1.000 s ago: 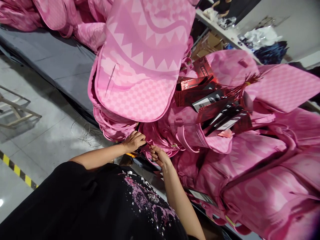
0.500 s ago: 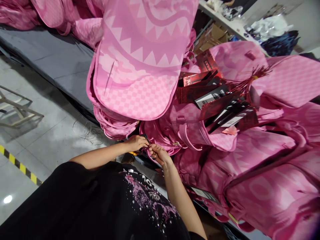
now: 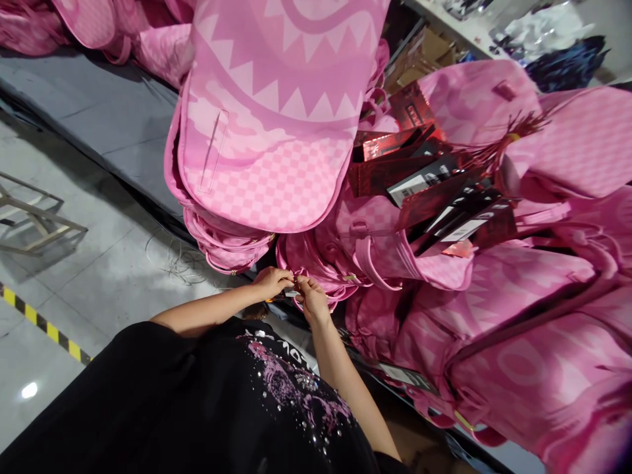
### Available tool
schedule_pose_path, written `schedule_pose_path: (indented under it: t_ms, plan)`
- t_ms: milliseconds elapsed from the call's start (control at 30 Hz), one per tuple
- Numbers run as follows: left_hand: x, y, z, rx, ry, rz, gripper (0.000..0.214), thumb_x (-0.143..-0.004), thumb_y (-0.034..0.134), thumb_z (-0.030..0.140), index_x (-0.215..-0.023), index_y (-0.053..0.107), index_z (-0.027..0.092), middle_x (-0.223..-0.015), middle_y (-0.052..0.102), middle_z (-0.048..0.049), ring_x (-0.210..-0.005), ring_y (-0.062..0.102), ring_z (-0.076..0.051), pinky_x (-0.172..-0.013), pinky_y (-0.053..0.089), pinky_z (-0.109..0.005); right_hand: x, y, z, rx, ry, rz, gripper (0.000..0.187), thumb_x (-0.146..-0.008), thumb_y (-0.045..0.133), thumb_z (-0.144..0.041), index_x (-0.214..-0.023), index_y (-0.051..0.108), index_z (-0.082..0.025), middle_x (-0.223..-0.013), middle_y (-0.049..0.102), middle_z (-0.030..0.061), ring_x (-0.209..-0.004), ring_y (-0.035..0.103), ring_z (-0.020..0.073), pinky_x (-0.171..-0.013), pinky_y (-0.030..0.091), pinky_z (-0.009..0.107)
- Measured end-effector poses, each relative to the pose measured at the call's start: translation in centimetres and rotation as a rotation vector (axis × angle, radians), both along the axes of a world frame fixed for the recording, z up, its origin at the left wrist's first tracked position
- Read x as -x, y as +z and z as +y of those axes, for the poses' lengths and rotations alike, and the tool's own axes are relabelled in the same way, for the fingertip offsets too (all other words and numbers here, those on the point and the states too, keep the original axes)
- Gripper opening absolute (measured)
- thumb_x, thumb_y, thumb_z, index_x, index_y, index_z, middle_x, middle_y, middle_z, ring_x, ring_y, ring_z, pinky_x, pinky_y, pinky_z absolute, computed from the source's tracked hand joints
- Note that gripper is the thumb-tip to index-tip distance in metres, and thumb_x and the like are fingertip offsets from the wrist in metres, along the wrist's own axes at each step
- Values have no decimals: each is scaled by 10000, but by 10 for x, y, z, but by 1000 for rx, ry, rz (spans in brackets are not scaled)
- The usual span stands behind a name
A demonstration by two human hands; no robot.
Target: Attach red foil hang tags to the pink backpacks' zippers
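My left hand [image 3: 271, 282] and my right hand [image 3: 311, 299] meet at the near edge of a heap of pink backpacks. Both are closed in a pinch on a small dark and pale tag [image 3: 291, 291] held between them, close to a pink strap of the nearest backpack [image 3: 316, 260]. A large pink backpack [image 3: 274, 118] with a shark-mouth print and checker pattern lies just above my hands. Red and black hang tags [image 3: 434, 191] lie in a bunch on the pile to the right.
More pink backpacks [image 3: 518, 316] fill the right side. A grey table top [image 3: 99, 112] runs along the upper left. Grey floor with yellow-black tape [image 3: 44, 326] and a metal frame [image 3: 34, 217] lies at left. A cluttered shelf [image 3: 494, 26] stands at the back.
My hands have drawn closer until the fingertips touch around the small tag. The view has shifted slightly, with the backpacks sliding up in the frame.
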State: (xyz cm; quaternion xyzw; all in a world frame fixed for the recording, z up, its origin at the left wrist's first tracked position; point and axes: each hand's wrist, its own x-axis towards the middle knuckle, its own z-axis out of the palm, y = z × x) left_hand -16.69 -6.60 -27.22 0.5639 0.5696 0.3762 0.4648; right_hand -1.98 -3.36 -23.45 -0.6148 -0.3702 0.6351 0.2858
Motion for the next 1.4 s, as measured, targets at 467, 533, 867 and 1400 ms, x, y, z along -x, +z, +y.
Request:
schedule_pose_path:
  t_ms: [467, 533, 867, 1400]
  plan:
    - [1, 5, -1, 147, -20, 84, 204, -869, 573, 294, -912, 760, 225, -841, 751, 16, -750, 641, -123, -654, 392, -205, 5, -14, -8, -126, 3, -129, 485, -536, 806, -561, -763, 600, -185, -630, 545, -26, -527, 430, 91, -434, 257, 191]
    - [0, 5, -1, 166, -18, 94, 183, -860, 589, 290, -908, 753, 222, -837, 749, 18, -747, 641, -121, -645, 387, -205, 4, -16, -9, -150, 10, -142, 472, -554, 793, -560, -763, 598, -185, -641, 547, -25, -531, 425, 94, -440, 256, 197]
    - [1, 12, 4, 198, -37, 216, 66, -821, 624, 249, -836, 676, 211, -800, 713, 11, -773, 644, -143, -660, 410, -222, 3, -27, -12, -309, 40, -158, 354, -641, 743, -493, -710, 607, -174, -670, 566, -23, -631, 479, 114, -670, 418, 261]
    - [1, 26, -1, 248, -55, 288, 171, -889, 554, 260, -919, 719, 231, -875, 739, -2, -822, 660, -151, -677, 422, -226, 2, -47, -11, -365, -5, -172, 389, -654, 738, -547, -715, 606, -186, -683, 598, 1, -650, 512, 148, -678, 419, 300]
